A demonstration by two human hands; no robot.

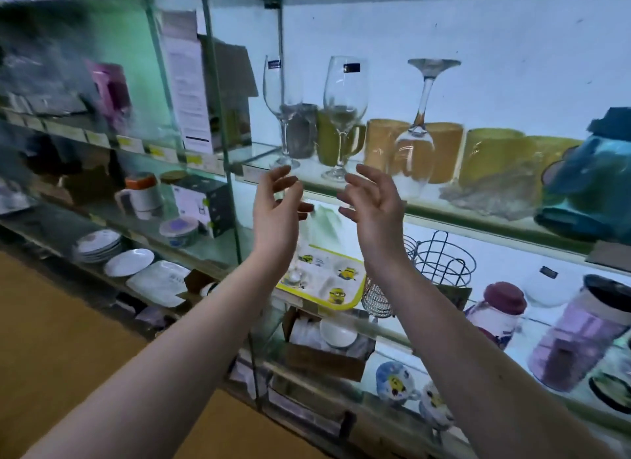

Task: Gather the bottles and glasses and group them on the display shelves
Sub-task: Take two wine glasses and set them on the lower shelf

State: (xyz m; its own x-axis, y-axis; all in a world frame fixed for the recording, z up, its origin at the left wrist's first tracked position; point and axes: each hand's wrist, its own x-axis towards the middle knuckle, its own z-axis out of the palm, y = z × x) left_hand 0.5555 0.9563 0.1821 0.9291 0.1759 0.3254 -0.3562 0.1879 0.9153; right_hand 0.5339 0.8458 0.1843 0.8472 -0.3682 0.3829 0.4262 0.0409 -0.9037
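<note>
Okay, both hands are up at the glass shelf (pixel 478 211) and we hold nothing. Our left hand (pixel 276 207) and right hand (pixel 375 204) face each other palms in, fingers (pixel 368 175) loosely curled and spread, with an empty gap between them.

The task things are three wine glasses on that shelf.
- **Middle wine glass** (pixel 345 96): upright, untouched, its foot just beyond and between our two sets of fingertips.
- **Left wine glass** (pixel 282 93): also upright, its foot just past the left fingertips.
- **Inverted wine glass** (pixel 415 147): bowl down and tilted, off to the right of the right fingertips, in front of the orange mugs (pixel 444 151).

A green mug (pixel 327 144) sits right behind the middle glass. We see no clear bottle near the fingers. A lidded jar (pixel 502 308) sits on a lower shelf, below and right of the right wrist.

We judge this as the grouping step on the glasses, with our hands poised at the middle one and no contact yet. The next move likely calls for closing the fingers on a stem or round a bowl, then lifting straight up so the foot clears the shelf. We need to mind the neighbours. The glass is thin, the spacing is tight, and the tilted one looks easy to knock.
</note>
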